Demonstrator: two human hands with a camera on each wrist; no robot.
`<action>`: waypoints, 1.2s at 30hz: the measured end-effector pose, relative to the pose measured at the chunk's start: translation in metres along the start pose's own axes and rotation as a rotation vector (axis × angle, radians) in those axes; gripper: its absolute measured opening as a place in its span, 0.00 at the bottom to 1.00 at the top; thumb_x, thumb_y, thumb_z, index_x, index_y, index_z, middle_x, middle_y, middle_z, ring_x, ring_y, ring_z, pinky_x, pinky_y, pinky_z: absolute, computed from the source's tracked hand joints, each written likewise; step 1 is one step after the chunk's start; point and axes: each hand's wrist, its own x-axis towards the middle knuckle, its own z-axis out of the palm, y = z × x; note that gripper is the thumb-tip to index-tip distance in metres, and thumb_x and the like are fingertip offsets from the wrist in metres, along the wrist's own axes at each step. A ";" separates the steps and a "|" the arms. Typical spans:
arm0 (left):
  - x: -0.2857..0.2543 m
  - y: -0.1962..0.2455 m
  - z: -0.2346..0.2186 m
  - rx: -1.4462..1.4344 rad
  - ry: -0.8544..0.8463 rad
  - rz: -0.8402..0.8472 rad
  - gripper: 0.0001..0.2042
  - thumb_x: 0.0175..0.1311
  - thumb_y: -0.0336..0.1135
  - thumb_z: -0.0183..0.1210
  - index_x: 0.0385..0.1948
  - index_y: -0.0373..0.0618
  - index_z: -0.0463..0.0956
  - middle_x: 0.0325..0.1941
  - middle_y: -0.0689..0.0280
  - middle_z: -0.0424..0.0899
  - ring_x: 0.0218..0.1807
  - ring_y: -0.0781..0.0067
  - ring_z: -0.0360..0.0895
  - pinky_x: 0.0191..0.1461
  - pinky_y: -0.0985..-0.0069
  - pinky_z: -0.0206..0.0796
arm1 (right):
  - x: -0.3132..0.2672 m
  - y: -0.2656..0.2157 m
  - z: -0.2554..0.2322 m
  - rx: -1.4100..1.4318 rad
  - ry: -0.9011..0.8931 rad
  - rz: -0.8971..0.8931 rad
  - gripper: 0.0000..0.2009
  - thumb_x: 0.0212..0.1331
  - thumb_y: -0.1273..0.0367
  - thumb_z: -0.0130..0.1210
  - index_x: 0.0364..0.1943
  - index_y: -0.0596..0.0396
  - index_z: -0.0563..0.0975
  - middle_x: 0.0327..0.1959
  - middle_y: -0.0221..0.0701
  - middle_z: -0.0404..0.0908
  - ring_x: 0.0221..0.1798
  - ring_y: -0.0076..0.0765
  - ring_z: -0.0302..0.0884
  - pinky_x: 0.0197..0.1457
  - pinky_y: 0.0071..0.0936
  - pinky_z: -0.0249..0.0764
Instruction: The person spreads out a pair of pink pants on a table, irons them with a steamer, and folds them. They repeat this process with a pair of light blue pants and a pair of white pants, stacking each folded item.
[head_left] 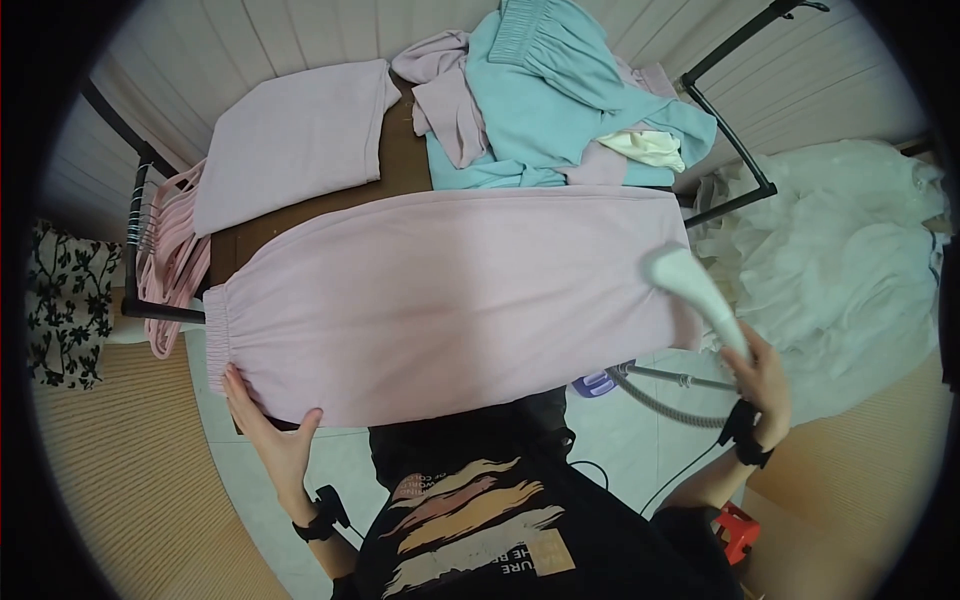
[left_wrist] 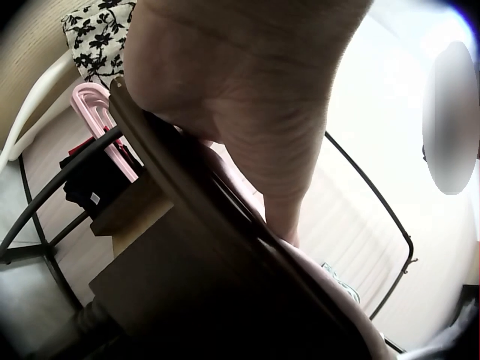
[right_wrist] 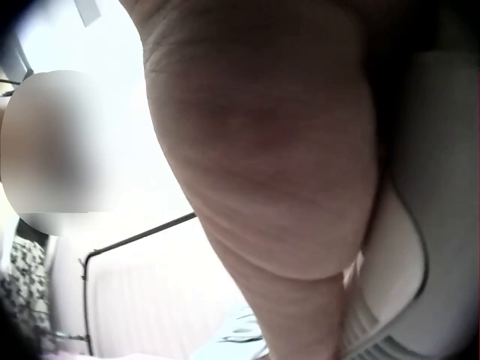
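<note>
Pale pink trousers point(head_left: 440, 300) lie flat across a brown board, elastic waistband point(head_left: 217, 340) at the left and leg hems at the right. My left hand point(head_left: 275, 440) rests at their near left edge, fingers straight beside the waistband and thumb spread out. In the left wrist view the hand point(left_wrist: 247, 112) reaches over the board's edge point(left_wrist: 202, 187). My right hand point(head_left: 762, 375) grips the handle of a white garment steamer head point(head_left: 690, 280), whose wide end is over the trousers near the hems. In the right wrist view the steamer point(right_wrist: 442, 225) shows beside the palm point(right_wrist: 262, 150).
Behind the trousers lie a folded pink garment point(head_left: 300, 140) and a heap of turquoise clothes point(head_left: 540, 110). Pink hangers point(head_left: 175, 250) hang at the left on a black frame point(head_left: 735, 145). White tulle point(head_left: 830, 290) fills the right side. A grey hose point(head_left: 660, 400) runs below the board.
</note>
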 end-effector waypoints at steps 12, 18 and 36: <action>-0.003 -0.013 -0.015 -0.069 -0.129 0.004 0.75 0.25 0.40 0.87 0.82 0.39 0.39 0.87 0.50 0.45 0.87 0.46 0.40 0.87 0.56 0.36 | -0.036 -0.191 0.087 -0.016 -0.323 -0.843 0.29 0.62 0.61 0.66 0.69 0.51 0.76 0.42 0.46 0.87 0.41 0.56 0.86 0.47 0.43 0.80; -0.005 -0.029 -0.020 -0.294 -0.090 -0.074 0.74 0.33 0.32 0.86 0.83 0.44 0.32 0.87 0.48 0.44 0.87 0.52 0.45 0.86 0.61 0.44 | -0.062 -0.286 0.191 -0.057 -0.347 -1.287 0.30 0.64 0.55 0.64 0.70 0.40 0.73 0.30 0.36 0.82 0.30 0.50 0.81 0.34 0.44 0.74; 0.036 -0.030 -0.036 0.138 -0.186 0.063 0.35 0.62 0.28 0.69 0.72 0.36 0.64 0.78 0.50 0.65 0.78 0.50 0.63 0.80 0.55 0.55 | -0.133 0.101 0.062 0.459 0.016 0.089 0.30 0.59 0.73 0.66 0.69 0.60 0.75 0.52 0.36 0.87 0.49 0.32 0.84 0.57 0.31 0.78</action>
